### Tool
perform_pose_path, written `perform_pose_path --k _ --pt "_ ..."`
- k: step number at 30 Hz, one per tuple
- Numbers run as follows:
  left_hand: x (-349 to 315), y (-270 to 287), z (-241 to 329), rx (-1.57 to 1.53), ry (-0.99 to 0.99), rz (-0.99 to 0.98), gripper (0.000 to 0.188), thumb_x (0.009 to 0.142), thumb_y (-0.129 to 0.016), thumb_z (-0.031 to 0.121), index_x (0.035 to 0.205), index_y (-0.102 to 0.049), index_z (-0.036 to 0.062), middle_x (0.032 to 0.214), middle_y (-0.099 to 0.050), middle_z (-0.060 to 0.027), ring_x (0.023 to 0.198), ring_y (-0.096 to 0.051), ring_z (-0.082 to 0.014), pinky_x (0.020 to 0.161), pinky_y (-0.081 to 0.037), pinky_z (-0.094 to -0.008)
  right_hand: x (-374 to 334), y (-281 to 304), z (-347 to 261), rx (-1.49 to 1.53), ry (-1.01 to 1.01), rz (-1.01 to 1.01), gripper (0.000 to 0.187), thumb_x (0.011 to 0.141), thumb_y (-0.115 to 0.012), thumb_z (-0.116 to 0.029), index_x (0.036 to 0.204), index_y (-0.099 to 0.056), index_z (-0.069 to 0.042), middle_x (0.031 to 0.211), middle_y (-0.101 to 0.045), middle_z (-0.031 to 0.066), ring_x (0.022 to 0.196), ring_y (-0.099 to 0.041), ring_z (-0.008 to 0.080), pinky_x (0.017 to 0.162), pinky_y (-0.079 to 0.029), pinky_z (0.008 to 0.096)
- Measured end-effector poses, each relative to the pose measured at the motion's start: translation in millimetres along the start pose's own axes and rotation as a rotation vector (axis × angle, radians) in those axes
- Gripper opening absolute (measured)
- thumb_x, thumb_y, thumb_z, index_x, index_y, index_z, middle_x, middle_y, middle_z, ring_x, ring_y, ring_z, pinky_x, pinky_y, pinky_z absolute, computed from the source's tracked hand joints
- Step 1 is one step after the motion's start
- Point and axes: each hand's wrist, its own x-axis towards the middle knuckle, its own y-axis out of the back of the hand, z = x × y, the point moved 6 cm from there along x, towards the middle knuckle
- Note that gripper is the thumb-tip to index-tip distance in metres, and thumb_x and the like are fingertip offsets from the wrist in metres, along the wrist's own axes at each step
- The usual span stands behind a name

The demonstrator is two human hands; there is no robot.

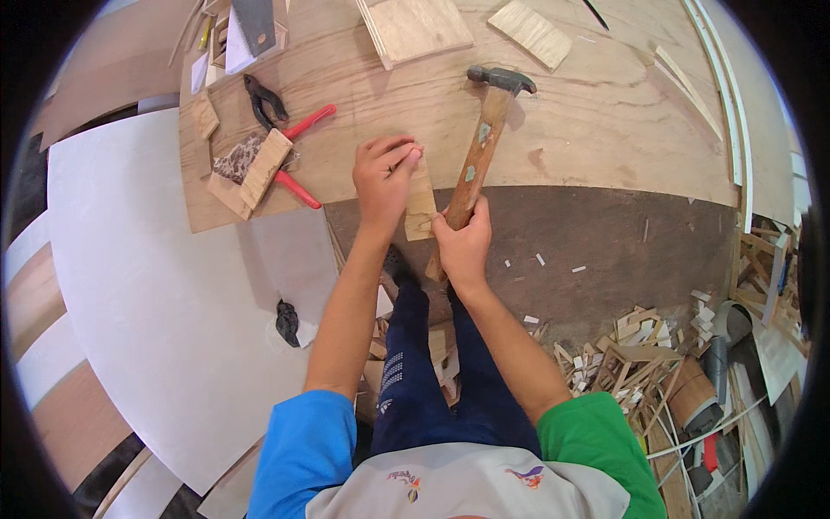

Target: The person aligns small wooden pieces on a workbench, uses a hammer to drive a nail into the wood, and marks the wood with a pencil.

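Evidently, the block and the red-handled tool partly hidden under it are being left untouched at the left of the bench. To their right, the left hand is being held over the bench's near edge, its back turned up and its wrist fairly straight. Its thumb and fingers are being pressed together at the tips, by the far end of the strip; whether the strip or some small piece is being pinched there cannot be told. The strip is being pointed away from the body, its near end being held out past the bench edge; whether it is being supported by the bench cannot be told either. At that near end, the thumb of the right hand is being set at the corner, perhaps in contact. By the same hand, the hammer is being gripped low on its handle, fingers wrapped round, its head being pointed away from the body and slightly rightward. As judged from this, the strip is being positioned while the hammer is being held in reserve. For the next move, a firm setting of the strip and a freeing of the right thumb from its corner are probably being called for.
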Motion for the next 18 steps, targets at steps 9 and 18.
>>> perform_pose_path --k 9,18 --pt "-3 1 4 -0.010 0.027 -0.065 0.017 0.085 -0.072 0.010 0.099 -0.079 0.0090 0.103 -0.068 -0.0047 0.104 -0.056 -0.0203 0.090 -0.046 -0.0321 -2 2 -6 -0.029 -0.042 -0.001 0.031 0.079 -0.069 -0.007 0.103 -0.051 0.000 0.087 -0.064 0.0146 0.080 -0.063 0.0234 0.075 -0.050 0.0374" --pt "-6 11 -7 -0.011 0.039 0.032 0.021 0.083 -0.073 0.003 0.104 -0.077 0.0058 0.100 -0.066 -0.0079 0.090 -0.061 -0.0188 0.081 -0.049 -0.0291 0 2 -2 -0.024 -0.045 -0.013 0.032 0.078 -0.069 -0.008 0.102 -0.050 0.001 0.085 -0.064 0.0152 0.080 -0.065 0.0247 0.076 -0.050 0.0376"
